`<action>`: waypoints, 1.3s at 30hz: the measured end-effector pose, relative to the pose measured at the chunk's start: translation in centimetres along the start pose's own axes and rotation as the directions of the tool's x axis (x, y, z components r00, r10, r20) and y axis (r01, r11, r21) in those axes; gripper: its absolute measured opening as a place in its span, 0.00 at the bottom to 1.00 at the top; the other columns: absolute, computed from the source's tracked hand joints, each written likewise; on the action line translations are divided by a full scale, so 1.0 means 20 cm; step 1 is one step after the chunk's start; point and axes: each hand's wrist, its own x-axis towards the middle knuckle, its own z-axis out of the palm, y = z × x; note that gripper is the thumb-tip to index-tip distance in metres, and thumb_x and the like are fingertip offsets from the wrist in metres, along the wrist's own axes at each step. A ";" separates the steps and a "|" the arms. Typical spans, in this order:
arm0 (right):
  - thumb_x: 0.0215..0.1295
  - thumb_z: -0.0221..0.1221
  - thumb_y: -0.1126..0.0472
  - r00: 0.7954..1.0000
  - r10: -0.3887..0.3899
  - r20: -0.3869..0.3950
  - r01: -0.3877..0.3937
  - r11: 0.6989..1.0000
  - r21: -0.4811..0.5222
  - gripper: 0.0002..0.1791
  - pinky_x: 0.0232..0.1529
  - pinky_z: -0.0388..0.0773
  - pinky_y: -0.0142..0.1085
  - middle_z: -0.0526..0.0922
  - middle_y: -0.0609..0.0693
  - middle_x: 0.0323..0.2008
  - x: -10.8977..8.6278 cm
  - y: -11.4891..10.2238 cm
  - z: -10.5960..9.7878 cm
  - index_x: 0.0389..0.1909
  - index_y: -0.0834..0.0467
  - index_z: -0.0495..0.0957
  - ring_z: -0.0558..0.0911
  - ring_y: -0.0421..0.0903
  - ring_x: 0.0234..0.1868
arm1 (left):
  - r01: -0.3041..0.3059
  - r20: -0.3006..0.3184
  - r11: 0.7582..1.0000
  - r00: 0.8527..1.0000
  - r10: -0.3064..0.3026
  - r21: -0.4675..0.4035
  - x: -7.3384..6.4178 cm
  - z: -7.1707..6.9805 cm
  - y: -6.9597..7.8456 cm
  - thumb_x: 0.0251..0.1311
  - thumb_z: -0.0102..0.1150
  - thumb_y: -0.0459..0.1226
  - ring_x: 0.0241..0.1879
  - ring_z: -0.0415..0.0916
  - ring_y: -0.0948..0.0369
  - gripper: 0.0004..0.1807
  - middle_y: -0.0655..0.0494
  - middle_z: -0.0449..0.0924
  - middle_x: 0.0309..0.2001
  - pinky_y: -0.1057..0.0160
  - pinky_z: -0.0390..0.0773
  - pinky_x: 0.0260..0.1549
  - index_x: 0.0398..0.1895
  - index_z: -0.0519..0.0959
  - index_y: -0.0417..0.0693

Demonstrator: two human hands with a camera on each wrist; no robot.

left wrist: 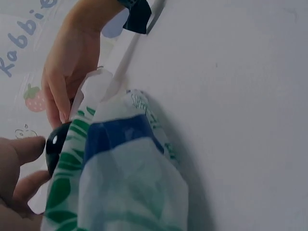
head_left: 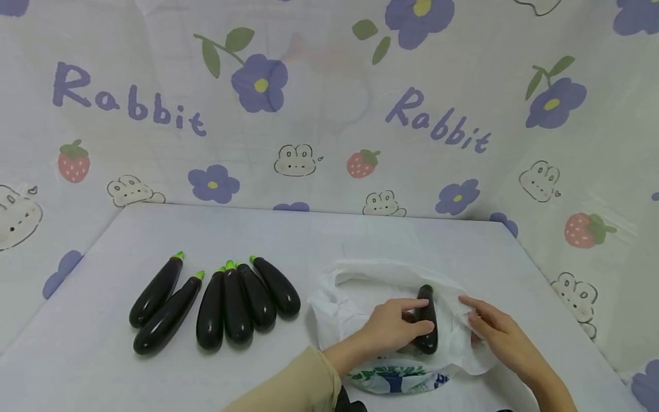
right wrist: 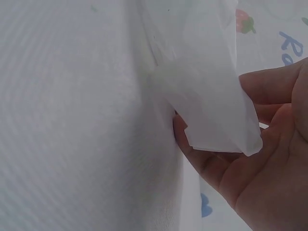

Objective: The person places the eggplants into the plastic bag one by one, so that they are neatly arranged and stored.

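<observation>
My left hand [head_left: 388,327] grips a dark purple eggplant [head_left: 427,320] between thumb and fingers, at the mouth of a white plastic bag [head_left: 329,315]. The eggplant stands roughly lengthwise, its ends pointing away from and toward me. On the bag's right side, my right hand [head_left: 507,337] holds the rim, and the right wrist view shows the thin plastic [right wrist: 216,115] between its thumb and fingers. Green leaf print and a blue band [left wrist: 118,137] mark the bag's near side. In the left wrist view the bag hides much of the eggplant.
Several more eggplants [head_left: 239,309] with green stem ends lie on the white table [head_left: 257,234], left of the bag. A curtain [head_left: 329,114] printed with flowers, strawberries and rabbits hangs behind the table. A dark object [head_left: 351,402] shows at the near edge by the left sleeve.
</observation>
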 end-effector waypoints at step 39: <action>0.78 0.49 0.54 0.999 0.028 0.016 -0.028 0.999 0.014 0.26 0.40 0.74 0.33 0.70 0.63 0.61 0.01 0.00 0.01 0.70 0.63 0.66 0.76 0.44 0.42 | -0.129 -0.009 0.982 0.991 0.132 0.138 0.05 0.05 -0.09 0.58 0.70 0.48 0.36 0.75 0.73 0.31 0.63 0.82 0.38 0.70 0.75 0.37 0.66 0.75 0.54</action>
